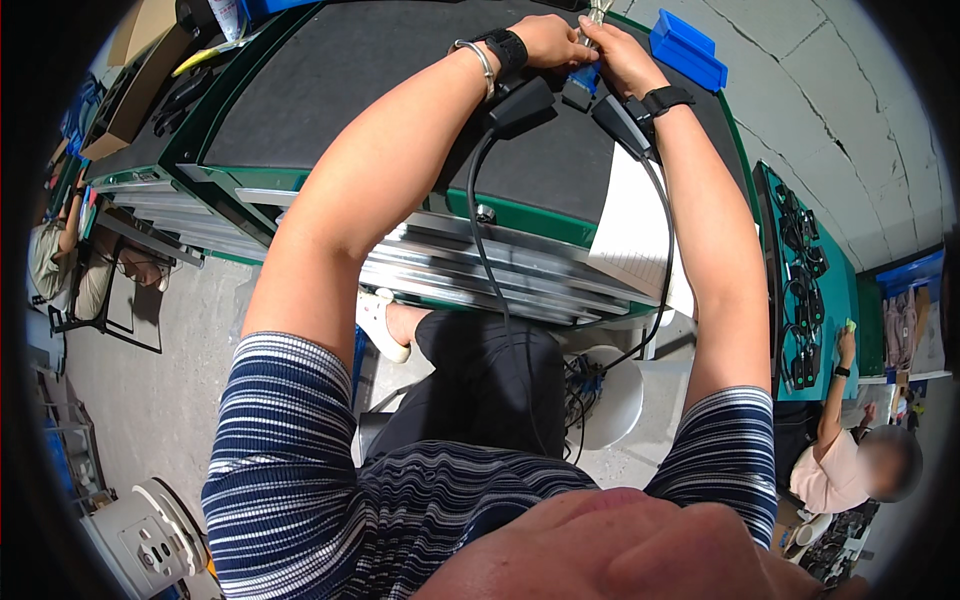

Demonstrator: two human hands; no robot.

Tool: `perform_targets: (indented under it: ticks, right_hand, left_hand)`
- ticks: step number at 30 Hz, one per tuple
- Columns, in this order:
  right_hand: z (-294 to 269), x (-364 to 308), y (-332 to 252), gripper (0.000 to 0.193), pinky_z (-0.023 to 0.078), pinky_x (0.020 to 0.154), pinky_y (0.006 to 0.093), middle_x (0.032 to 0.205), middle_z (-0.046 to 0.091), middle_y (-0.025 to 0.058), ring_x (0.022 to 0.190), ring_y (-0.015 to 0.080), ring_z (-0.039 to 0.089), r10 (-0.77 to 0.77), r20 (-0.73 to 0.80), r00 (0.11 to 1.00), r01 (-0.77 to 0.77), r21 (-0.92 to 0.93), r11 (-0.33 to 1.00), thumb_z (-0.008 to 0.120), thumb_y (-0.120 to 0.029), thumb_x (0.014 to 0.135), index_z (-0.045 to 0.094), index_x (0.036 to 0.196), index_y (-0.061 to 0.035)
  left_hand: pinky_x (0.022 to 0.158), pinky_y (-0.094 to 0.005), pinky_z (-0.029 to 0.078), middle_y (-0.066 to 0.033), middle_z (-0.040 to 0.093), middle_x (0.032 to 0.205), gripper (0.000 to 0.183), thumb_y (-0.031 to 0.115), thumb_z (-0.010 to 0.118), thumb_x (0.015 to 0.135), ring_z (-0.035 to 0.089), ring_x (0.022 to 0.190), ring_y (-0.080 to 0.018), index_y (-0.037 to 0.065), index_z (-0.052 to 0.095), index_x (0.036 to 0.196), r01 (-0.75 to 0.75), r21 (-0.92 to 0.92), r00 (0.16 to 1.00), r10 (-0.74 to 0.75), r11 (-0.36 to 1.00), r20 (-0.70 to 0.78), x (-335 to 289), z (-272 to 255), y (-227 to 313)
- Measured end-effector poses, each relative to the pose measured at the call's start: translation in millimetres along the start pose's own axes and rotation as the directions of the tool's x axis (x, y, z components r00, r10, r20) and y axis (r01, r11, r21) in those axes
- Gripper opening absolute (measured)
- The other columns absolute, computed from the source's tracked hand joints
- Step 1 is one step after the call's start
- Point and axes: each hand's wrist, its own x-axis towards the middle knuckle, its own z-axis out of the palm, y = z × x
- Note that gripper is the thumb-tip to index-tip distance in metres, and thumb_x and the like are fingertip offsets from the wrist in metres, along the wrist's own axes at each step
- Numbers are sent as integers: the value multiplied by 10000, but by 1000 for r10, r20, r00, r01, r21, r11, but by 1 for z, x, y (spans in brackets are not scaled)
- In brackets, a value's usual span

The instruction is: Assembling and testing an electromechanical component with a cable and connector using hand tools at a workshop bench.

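Head view: dark mat (330, 90) covers green-edged workbench (520, 213), concrete floor (170, 370).

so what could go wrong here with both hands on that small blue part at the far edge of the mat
1. Both hands, left hand and right hand, work the small blue part right at the far edge of the black mat; a slip could send it off the bench.
2. The black cables hang from the wrists down past the lap and could snag.
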Motion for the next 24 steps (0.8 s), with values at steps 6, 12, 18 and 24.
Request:
perform_targets:
  ticks: [6,12,18,24]
  right_hand:
    - [0,0,0,395,439,751,253,901,639,49,831,117,577,-34,-27,999,33,-53,998,570,-401,930,609,1033,-22]
    - [0,1,3,398,432,748,238,910,635,43,827,110,571,-41,-27,999,40,-23,999,597,-414,912,613,1040,-37]
    - [1,3,6,459,429,711,238,902,626,32,811,101,551,-53,-65,996,46,-109,993,588,-455,901,613,1059,-25]
    - [-1,4,7,498,422,692,234,898,622,36,806,104,544,-52,-80,995,37,-184,982,563,-477,904,609,1064,-7]
  left_hand:
    - [789,-293,512,-118,700,872,478,492,612,873,676,799,-198,34,717,958,-7,8,1000,7,1000,-15,1,2,-2]
    - [775,-291,503,-121,698,863,477,498,604,877,669,784,-208,44,719,968,-9,58,1000,10,998,-14,0,1,-1]
    - [757,-295,501,-120,697,858,484,509,608,870,661,773,-202,52,719,982,-22,2,1000,22,1000,-16,-2,0,-2]
    - [762,-299,507,-118,699,864,480,499,615,870,666,777,-202,47,714,1001,-21,-25,1000,20,999,-8,-2,0,-2]
